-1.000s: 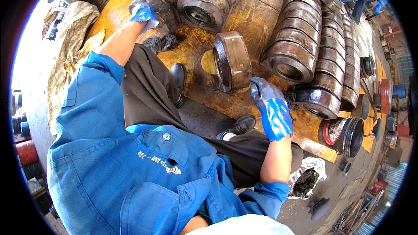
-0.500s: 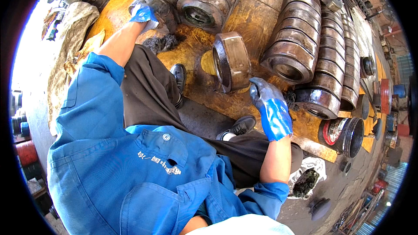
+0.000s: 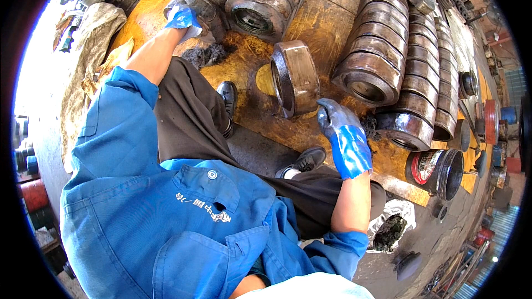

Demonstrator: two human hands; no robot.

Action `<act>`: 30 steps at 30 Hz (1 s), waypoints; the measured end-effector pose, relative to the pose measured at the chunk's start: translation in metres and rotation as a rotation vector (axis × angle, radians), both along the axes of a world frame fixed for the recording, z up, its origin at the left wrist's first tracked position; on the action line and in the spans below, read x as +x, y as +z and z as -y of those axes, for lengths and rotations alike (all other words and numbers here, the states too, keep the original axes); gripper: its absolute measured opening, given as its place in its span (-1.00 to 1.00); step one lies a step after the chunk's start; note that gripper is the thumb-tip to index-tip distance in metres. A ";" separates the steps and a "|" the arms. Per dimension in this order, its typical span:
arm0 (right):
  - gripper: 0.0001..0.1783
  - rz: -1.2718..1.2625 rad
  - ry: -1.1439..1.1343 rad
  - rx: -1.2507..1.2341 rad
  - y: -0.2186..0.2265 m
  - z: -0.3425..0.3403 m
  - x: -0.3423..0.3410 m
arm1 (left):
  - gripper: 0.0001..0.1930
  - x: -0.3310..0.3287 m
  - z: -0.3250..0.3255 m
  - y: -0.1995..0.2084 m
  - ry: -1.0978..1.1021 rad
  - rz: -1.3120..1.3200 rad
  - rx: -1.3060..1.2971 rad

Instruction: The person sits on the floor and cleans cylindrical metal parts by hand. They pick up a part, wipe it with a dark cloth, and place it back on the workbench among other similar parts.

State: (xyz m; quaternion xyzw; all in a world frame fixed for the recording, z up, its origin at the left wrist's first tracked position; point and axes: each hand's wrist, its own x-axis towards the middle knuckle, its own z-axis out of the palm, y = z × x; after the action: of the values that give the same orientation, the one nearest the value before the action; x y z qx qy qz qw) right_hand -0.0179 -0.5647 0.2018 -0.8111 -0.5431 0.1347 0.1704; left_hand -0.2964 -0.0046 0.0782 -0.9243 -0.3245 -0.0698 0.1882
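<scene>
A dark, oily metal ring (image 3: 300, 75) with a faceted outer face stands on edge by itself on the stained yellow-brown board (image 3: 327, 16). Just right of its lower edge is my right hand (image 3: 342, 135) in a blue rubber glove. Its fingers are curled together, and anything inside them is hidden. My left hand (image 3: 184, 17), gloved too, rests against the near end of the left row of metal rings (image 3: 202, 0); its fingers are hidden. Beside that row another row of rings (image 3: 252, 15) lies with its hollow end toward me. A dark fibrous wad (image 3: 204, 55) sits below my left hand.
Long rows of rings (image 3: 371, 61) lie at the right, with a shorter row (image 3: 413, 111) alongside. An open black bucket (image 3: 448, 174) lies on its side near them. A white bag (image 3: 407, 210) holds dark scraps. My shoes (image 3: 227, 99) are near the board. Cloth (image 3: 88, 61) hangs at left.
</scene>
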 end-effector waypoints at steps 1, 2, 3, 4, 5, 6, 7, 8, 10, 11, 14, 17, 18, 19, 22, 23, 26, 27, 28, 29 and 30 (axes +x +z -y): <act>-0.64 -0.003 0.001 0.000 0.000 0.000 -0.001 | -0.73 -0.002 0.001 0.000 -0.002 0.000 0.004; -0.64 -0.007 0.002 0.000 0.000 0.000 -0.001 | -0.73 -0.001 0.001 0.001 -0.007 0.003 0.006; -0.64 -0.009 0.001 -0.001 0.000 0.000 -0.001 | -0.73 -0.003 0.002 0.001 -0.007 0.003 0.006; -0.64 -0.011 -0.001 -0.006 0.000 0.000 -0.002 | -0.73 -0.002 0.002 0.001 -0.007 0.005 0.013; -0.64 -0.013 -0.001 -0.011 0.001 0.000 -0.002 | -0.74 -0.003 0.002 0.001 -0.006 0.009 0.013; -0.64 -0.013 -0.003 -0.017 0.001 0.000 -0.002 | -0.74 -0.004 0.003 0.000 -0.004 0.011 0.008; -0.65 -0.016 -0.004 -0.019 0.001 0.000 -0.002 | -0.74 -0.002 0.003 0.001 -0.003 0.009 0.013; -0.65 -0.021 -0.010 -0.027 0.001 0.001 -0.002 | -0.74 -0.001 0.003 0.002 -0.002 0.007 0.010; -0.65 -0.018 -0.003 -0.011 0.001 0.002 -0.002 | -0.74 -0.001 0.003 0.001 0.002 0.007 0.011; -0.65 -0.015 0.001 -0.001 0.002 0.003 -0.003 | -0.75 -0.001 0.003 0.001 0.008 0.009 0.008; -0.65 -0.010 0.012 0.024 -0.001 0.004 -0.003 | -0.75 -0.001 0.000 0.001 0.017 0.005 0.013; -0.65 -0.008 0.020 0.056 -0.003 0.005 -0.003 | -0.76 -0.001 -0.002 0.000 0.033 0.002 0.011; -0.65 -0.009 0.024 0.072 -0.003 0.006 -0.003 | -0.76 -0.001 -0.004 0.001 0.041 -0.002 0.012; -0.65 -0.007 0.030 0.095 -0.004 0.006 -0.003 | -0.76 -0.002 -0.005 0.002 0.050 -0.007 0.013; -0.65 -0.013 0.037 0.128 -0.006 0.004 -0.003 | -0.77 -0.003 -0.004 0.005 0.075 -0.027 0.012; -0.65 -0.011 0.037 0.131 -0.007 0.005 -0.004 | -0.77 0.000 -0.001 0.007 0.079 -0.040 0.009; -0.66 -0.024 0.003 0.029 0.000 0.008 -0.004 | -0.79 0.012 0.016 0.016 0.067 -0.105 -0.037; -0.66 -0.021 -0.010 0.014 0.002 0.009 -0.004 | -0.80 0.019 0.023 0.018 0.061 -0.126 -0.054; -0.66 -0.026 -0.008 0.010 0.006 0.007 -0.006 | -0.80 0.011 0.021 0.019 0.050 -0.122 -0.056; -0.66 -0.032 -0.001 0.010 0.008 0.003 -0.009 | -0.80 -0.001 0.015 0.019 0.046 -0.119 -0.055; -0.66 -0.034 0.018 0.011 0.006 -0.001 -0.009 | -0.81 -0.016 0.004 0.013 0.022 -0.085 -0.048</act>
State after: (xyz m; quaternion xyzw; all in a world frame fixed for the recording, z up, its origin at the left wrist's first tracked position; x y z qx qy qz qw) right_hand -0.0273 -0.5642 0.2077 -0.8029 -0.5480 0.1470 0.1830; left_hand -0.3125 -0.0085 0.0917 -0.9272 -0.3277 -0.0206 0.1803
